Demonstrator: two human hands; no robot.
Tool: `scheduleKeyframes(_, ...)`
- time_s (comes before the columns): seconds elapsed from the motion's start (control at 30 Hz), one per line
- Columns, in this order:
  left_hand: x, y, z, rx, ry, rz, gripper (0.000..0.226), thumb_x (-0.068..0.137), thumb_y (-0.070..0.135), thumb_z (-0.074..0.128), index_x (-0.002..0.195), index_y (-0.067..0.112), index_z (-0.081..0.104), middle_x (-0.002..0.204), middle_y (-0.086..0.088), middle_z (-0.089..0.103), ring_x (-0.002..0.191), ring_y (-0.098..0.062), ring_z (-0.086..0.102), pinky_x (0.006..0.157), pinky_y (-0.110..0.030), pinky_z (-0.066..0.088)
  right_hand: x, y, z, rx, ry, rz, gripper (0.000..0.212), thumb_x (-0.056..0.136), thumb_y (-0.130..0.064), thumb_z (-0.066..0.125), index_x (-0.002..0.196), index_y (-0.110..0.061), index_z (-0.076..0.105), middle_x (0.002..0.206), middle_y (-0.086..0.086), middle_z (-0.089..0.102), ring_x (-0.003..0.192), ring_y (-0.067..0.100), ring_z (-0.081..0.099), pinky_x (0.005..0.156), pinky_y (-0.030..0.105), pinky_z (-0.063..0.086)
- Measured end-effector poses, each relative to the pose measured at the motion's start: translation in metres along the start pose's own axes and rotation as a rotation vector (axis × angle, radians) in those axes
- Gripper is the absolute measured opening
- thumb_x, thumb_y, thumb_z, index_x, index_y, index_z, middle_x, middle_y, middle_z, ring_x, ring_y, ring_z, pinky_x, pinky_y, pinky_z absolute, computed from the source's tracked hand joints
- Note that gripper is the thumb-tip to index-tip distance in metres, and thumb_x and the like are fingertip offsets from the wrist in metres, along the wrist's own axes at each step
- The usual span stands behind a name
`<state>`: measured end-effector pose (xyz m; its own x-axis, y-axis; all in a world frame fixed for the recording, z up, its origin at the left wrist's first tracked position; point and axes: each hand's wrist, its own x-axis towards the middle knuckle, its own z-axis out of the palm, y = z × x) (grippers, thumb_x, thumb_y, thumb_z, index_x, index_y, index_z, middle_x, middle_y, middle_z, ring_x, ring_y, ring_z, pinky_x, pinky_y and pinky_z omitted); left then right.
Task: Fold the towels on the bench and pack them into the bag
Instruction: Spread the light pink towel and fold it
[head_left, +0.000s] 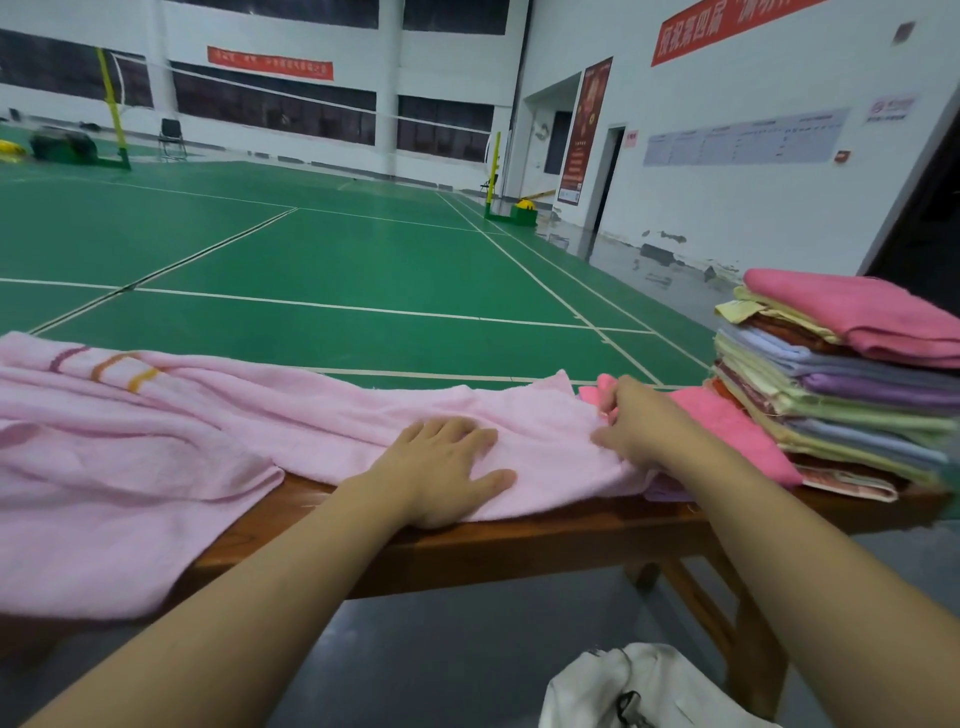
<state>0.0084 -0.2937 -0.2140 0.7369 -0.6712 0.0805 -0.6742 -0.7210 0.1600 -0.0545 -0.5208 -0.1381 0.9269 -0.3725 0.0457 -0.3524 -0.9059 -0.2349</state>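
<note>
A: Left hand (441, 467)?
B: Flat, fingers straight and spread, palm pressing on the pale pink towel (218, 447) near the counter's near edge, just past centre toward 5 o'clock.

A: Right hand (631, 423)?
B: Curled, at 4 o'clock of the view; fingers pinching the towel's right-hand edge, close against a folded hot-pink towel (727, 431).

A: And the towel itself?
B: Unfolded and rumpled, stretched along the wooden counter (519, 540) from 9 o'clock to the right hand. Left end spilling over the front edge and hanging down. Striped band (111, 366) in purple, orange and yellow near the far left corner.

A: Anything else on the counter?
B: Tall stack of folded towels (852, 395) at 3 o'clock, touching the hot-pink one: pink on top, then yellow, rust, blue, purple and green layers beneath.

A: Bag?
B: White bag (649, 691) on the grey floor (441, 660) at 5 o'clock, below the counter's front edge, between the forearms; only its upper part in view, dark strap hardware showing.

A: Beyond the counter?
B: Green badminton court (311, 249) with white lines, net posts at 10 and 1 o'clock.
</note>
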Motion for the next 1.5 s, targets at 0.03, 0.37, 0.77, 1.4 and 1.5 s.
scheduleKeyframes(0.03,0.0,0.001,0.0,0.008,-0.027,0.002,0.07,0.098,0.069,0.024,0.158,0.034,0.02,0.167,0.001,0.016,0.152,-0.02,0.014,0.124,-0.047,0.008,-0.003,0.005,-0.004,0.051,0.045,0.02,0.022,0.089,-0.009,0.066,0.087,-0.019,0.047,0.118,-0.004,0.06,0.092,0.024,0.06,0.076,0.035,0.047)
scheduleKeyframes(0.37,-0.011,0.033,0.01,0.028,-0.112,-0.086,0.07,0.098,0.069,0.009,0.16,0.037,0.004,0.169,-0.001,-0.01,0.155,-0.017,-0.011,0.114,-0.067,-0.017,-0.027,0.0,-0.023,-0.336,0.017,0.05,0.017,0.089,-0.022,0.064,0.105,-0.021,0.069,0.087,-0.003,0.065,0.08,0.02,0.063,0.077,0.036,0.056)
scheduleKeyframes(0.77,-0.03,0.039,-0.029,-0.458,0.154,0.029,0.039,0.088,0.022,0.044,0.109,0.01,0.074,0.12,-0.012,0.068,0.108,-0.029,0.06,0.094,-0.038,0.048,0.009,-0.085,0.066,0.962,-0.246,-0.284,0.029,0.105,-0.03,0.051,0.115,-0.01,0.069,0.113,0.002,0.071,0.104,0.019,0.063,0.085,0.027,0.048)
scheduleKeyframes(1.4,-0.151,-0.204,-0.131,-0.281,0.474,-0.931,0.019,0.089,0.029,0.069,0.078,0.014,0.074,0.08,-0.01,0.073,0.079,-0.03,0.067,0.075,-0.035,0.053,0.001,-0.201,0.084,0.558,-0.216,-0.765,0.031,0.102,-0.042,0.052,0.12,-0.023,0.068,0.123,-0.007,0.068,0.113,0.011,0.061,0.098,0.035,0.048)
scheduleKeyframes(1.5,-0.15,-0.199,-0.138,-0.313,0.521,-0.77,0.015,0.097,0.025,0.063,0.091,0.014,0.071,0.086,-0.006,0.071,0.072,-0.017,0.06,0.067,-0.025,0.046,0.0,-0.208,0.087,0.561,-0.259,-0.794,0.029,0.102,-0.044,0.052,0.116,-0.025,0.069,0.116,-0.009,0.07,0.106,0.01,0.064,0.097,0.037,0.05)
